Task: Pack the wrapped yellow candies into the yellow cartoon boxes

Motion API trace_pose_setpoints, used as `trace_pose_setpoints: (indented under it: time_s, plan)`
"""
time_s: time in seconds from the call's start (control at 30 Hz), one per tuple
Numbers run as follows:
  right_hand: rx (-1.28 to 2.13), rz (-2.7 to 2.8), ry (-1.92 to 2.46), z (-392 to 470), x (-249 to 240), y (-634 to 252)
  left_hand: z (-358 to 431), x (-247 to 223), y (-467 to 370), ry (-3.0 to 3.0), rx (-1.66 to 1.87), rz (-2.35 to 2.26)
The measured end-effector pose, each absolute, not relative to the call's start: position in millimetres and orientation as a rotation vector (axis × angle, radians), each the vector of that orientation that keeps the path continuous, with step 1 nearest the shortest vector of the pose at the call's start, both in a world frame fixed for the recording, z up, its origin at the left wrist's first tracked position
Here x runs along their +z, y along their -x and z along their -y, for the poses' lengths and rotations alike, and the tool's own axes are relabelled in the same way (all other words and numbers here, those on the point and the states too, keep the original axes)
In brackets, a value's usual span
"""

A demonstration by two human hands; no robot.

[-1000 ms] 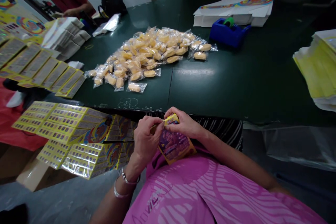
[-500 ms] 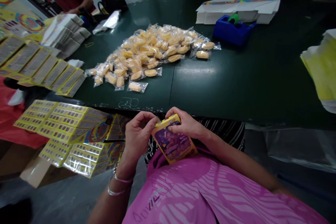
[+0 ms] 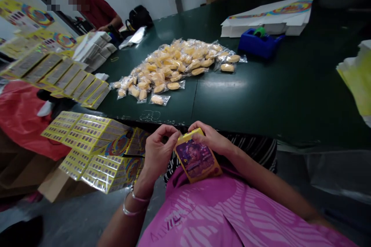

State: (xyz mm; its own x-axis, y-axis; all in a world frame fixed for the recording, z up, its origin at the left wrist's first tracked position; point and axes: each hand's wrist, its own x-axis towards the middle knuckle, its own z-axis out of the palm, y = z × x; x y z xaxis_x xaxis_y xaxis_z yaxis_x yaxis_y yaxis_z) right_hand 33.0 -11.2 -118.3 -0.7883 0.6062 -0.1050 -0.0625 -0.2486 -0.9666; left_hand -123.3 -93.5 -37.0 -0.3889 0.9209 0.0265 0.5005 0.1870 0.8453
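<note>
No text legible; print on shirt (image 3: 203,216), box (image 3: 197,158) unclear

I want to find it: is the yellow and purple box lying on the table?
No: the right hand holds the yellow and purple box in front of the pink shirt.

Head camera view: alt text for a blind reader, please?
A person's right hand holds a yellow and purple box, left hand at its top corner, before a green table with heaped wrapped yellow pieces and a blue tape dispenser.
</note>
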Motion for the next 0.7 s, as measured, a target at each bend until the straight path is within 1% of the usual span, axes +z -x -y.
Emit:
trace_pose_setpoints:
  time_s: [0.13,0.3,0.7]
  plan:
    - [2.030,1.588,0.641,9.1,-123.7,-32.0,96.2,-43.0,114.9,-1.528,0.996,-2.000]
    - [2.082,1.564,0.726,9.1,-119.8,-26.6,93.3,-51.1,113.1,-1.682,0.895,-2.111]
    - [2.031,1.532,0.713,13.8,-126.6,-21.6,88.0,-53.5,117.5,-1.568,0.873,-2.089]
